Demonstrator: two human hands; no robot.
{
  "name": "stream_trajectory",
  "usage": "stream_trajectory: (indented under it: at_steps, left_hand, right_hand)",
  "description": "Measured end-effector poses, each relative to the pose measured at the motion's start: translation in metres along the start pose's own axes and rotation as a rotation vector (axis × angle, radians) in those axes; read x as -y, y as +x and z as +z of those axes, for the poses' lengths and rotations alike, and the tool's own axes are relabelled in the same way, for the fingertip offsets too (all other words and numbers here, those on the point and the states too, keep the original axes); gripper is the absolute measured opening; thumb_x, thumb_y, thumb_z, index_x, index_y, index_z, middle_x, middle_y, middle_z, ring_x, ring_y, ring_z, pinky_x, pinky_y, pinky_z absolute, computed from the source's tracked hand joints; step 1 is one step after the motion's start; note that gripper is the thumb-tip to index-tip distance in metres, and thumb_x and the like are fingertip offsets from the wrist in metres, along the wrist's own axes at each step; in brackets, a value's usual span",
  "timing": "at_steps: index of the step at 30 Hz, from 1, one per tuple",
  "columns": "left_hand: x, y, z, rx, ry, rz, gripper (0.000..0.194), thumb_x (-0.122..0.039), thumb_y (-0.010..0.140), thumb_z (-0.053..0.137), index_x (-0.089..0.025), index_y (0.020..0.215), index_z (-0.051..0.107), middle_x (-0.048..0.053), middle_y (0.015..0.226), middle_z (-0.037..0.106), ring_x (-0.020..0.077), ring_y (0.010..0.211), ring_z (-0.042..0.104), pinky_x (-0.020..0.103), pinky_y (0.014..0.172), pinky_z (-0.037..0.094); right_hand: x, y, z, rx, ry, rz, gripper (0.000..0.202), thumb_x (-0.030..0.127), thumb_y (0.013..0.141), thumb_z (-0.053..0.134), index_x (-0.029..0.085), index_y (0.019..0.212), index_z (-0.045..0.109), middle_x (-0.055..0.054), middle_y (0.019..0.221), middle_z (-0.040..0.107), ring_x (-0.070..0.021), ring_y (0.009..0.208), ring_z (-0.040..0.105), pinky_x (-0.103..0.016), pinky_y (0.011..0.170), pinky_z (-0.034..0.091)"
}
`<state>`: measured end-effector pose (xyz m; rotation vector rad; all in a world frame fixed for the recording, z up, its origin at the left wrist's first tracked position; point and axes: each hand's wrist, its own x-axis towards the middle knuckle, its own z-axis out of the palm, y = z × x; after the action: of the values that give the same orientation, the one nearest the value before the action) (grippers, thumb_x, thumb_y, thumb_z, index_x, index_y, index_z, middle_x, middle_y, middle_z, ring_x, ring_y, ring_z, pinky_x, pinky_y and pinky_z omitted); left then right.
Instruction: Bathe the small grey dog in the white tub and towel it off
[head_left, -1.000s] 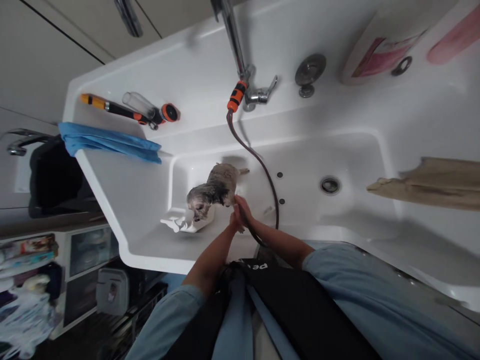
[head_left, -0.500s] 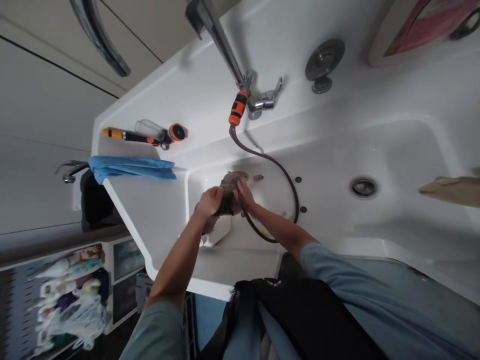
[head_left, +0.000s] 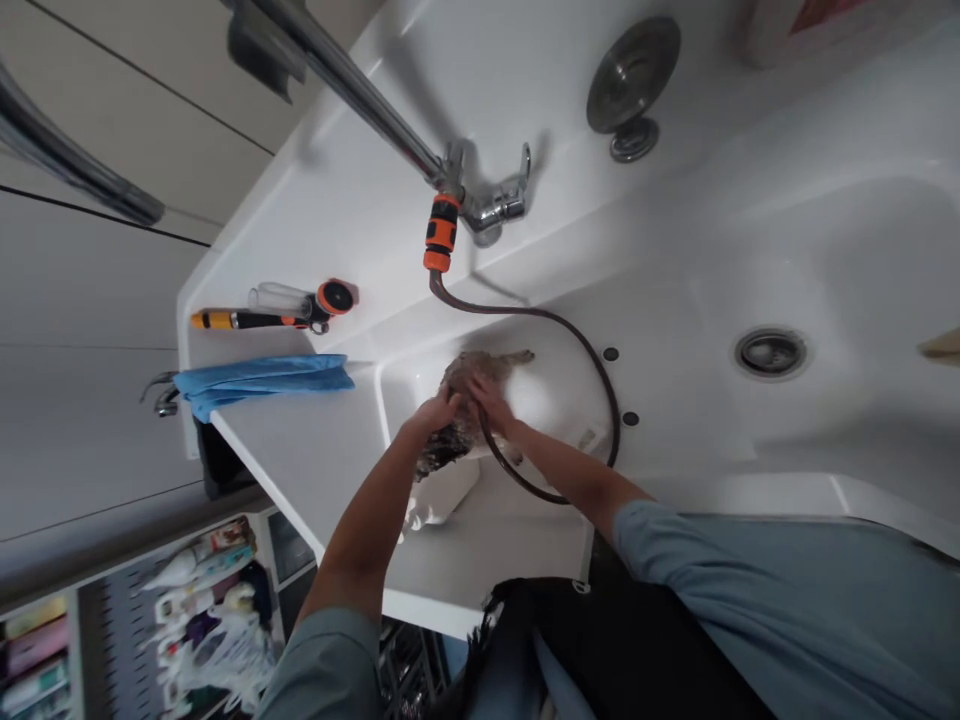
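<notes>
A small wet animal [head_left: 466, 372] with grey-brown and dark fur is in the left end of the white tub [head_left: 555, 390]. I cannot tell whether it is a dog or a cat. My left hand [head_left: 436, 412] lies against its fur, fingers curled on it. Beside it, my right hand [head_left: 491, 400] rests on the animal's body. A brown hose [head_left: 592, 350] loops across the tub, and its end goes in at my right hand's fingers, the tip hidden there. At the other end, an orange and black connector [head_left: 441, 232] joins it to the chrome mixer tap [head_left: 499, 205].
A blue cloth [head_left: 262, 382] hangs over the left rim. Near it on the ledge lie a yellow-ended tool [head_left: 217, 319] and an orange-black spray nozzle [head_left: 335, 297]. The drain [head_left: 770, 353] is at right. A white block [head_left: 446, 492] stands below the animal.
My head view has shifted and come closer. My hands have moved together over the animal's body, the left one from its edge inward. More of its dark wet fur shows.
</notes>
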<state>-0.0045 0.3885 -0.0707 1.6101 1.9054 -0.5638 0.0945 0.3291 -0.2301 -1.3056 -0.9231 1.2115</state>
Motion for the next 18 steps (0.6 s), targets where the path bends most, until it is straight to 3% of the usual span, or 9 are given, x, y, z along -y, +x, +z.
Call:
stream_trajectory:
  at_steps: [3,7,9,11,12,15,16,18]
  left_hand:
    - [0.003,0.005,0.01,-0.091,0.165,-0.079,0.053,-0.051,0.109,0.064,-0.017,0.149,0.069,0.026,0.142,0.077,0.0431,0.14,0.071,0.049,0.117,0.051]
    - [0.002,0.013,0.03,-0.204,0.092,-0.179,0.051,-0.044,0.115,0.053,-0.013,0.154,0.064,0.028,0.151,0.071,0.0377,0.142,0.07,0.045,0.117,0.052]
    - [0.002,0.018,0.035,-0.204,0.051,-0.181,0.05,-0.042,0.116,0.049,-0.014,0.155,0.064,0.027,0.152,0.072,0.038,0.142,0.07,0.048,0.118,0.051]
    - [0.005,0.024,0.033,-0.191,0.03,-0.171,0.047,-0.041,0.118,0.044,-0.017,0.149,0.07,0.026,0.15,0.073,0.0398,0.143,0.07,0.052,0.12,0.05]
    - [0.007,0.029,0.029,-0.175,0.012,-0.185,0.048,-0.04,0.119,0.04,-0.017,0.144,0.074,0.025,0.148,0.075,0.0403,0.144,0.07,0.053,0.121,0.05]
    - [0.015,0.046,0.016,-0.129,-0.098,-0.288,0.063,-0.04,0.12,0.025,-0.015,0.132,0.082,0.023,0.141,0.079,0.0389,0.143,0.071,0.05,0.119,0.053]
    - [0.018,0.053,0.012,-0.117,-0.142,-0.316,0.069,-0.042,0.12,0.02,-0.014,0.131,0.083,0.022,0.14,0.08,0.0374,0.142,0.072,0.047,0.118,0.054]
    - [0.023,0.064,0.009,-0.085,-0.213,-0.339,0.079,-0.046,0.12,0.013,-0.012,0.131,0.084,0.019,0.139,0.081,0.0342,0.14,0.074,0.042,0.115,0.057]
  right_hand:
    - [-0.009,-0.002,0.003,-0.082,-0.033,0.06,0.036,0.044,0.104,0.064,0.019,0.121,0.083,-0.019,0.136,0.079,-0.0359,0.141,0.067,-0.062,0.132,0.045]
    - [-0.011,0.005,0.011,0.138,-0.077,-0.118,0.034,0.037,0.1,0.07,0.018,0.125,0.084,-0.017,0.143,0.078,-0.0348,0.146,0.065,-0.054,0.134,0.044]
    - [-0.011,0.005,0.013,0.096,-0.14,-0.081,0.037,0.034,0.104,0.065,0.012,0.129,0.082,-0.02,0.145,0.077,-0.0358,0.149,0.062,-0.056,0.134,0.042]
    - [-0.011,0.003,0.013,0.043,-0.187,-0.032,0.035,0.031,0.105,0.064,0.011,0.128,0.081,-0.022,0.144,0.077,-0.0362,0.147,0.062,-0.058,0.133,0.042]
    - [-0.01,0.0,0.013,0.083,-0.196,-0.063,0.033,0.03,0.104,0.067,0.012,0.126,0.081,-0.021,0.143,0.077,-0.0358,0.145,0.063,-0.058,0.133,0.043]
    - [-0.002,-0.007,0.008,0.414,-0.262,-0.316,0.028,0.029,0.097,0.081,0.019,0.123,0.083,-0.016,0.144,0.079,-0.0334,0.146,0.064,-0.057,0.133,0.043]
    - [0.003,-0.007,0.007,0.458,-0.332,-0.346,0.03,0.028,0.098,0.082,0.019,0.127,0.083,-0.016,0.148,0.077,-0.0339,0.148,0.062,-0.059,0.134,0.041]
    - [0.014,-0.004,0.006,0.372,-0.515,-0.271,0.036,0.026,0.104,0.077,0.014,0.137,0.079,-0.022,0.157,0.07,-0.0364,0.153,0.058,-0.063,0.134,0.038]
